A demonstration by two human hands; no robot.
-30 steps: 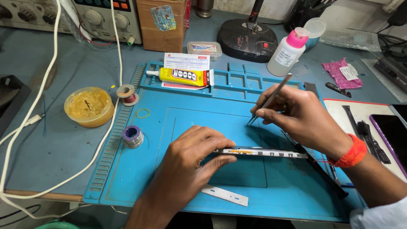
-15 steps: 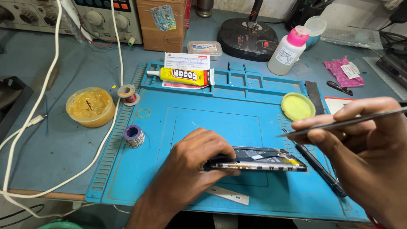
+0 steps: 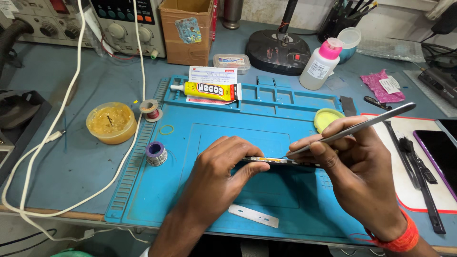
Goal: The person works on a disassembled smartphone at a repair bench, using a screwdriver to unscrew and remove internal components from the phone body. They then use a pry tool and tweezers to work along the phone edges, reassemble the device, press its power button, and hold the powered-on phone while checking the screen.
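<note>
Head view: blue mat (image 3: 162, 190) fills lower centre of frame.
Left hand (image 3: 221, 173): fingers closed on the phone (image 3: 281, 162), which stands on edge at mat centre.
Right hand (image 3: 359, 173): pinched narrow on tweezers (image 3: 352, 128), tip at phone's top edge.
Risk: phone may tip or slide if the grip loosens; a hard push may let the tip skid and scratch parts.
Left surroundings: flux tub (image 3: 111, 123), solder spool (image 3: 156, 153), white cable (image 3: 57, 128).
Centre: glue tube (image 3: 209, 90); white strip (image 3: 253, 215) near lower edge.
Right: bottle (image 3: 321, 64), yellow lid (image 3: 327, 119).
Obstruction: lid near right hand.
</note>
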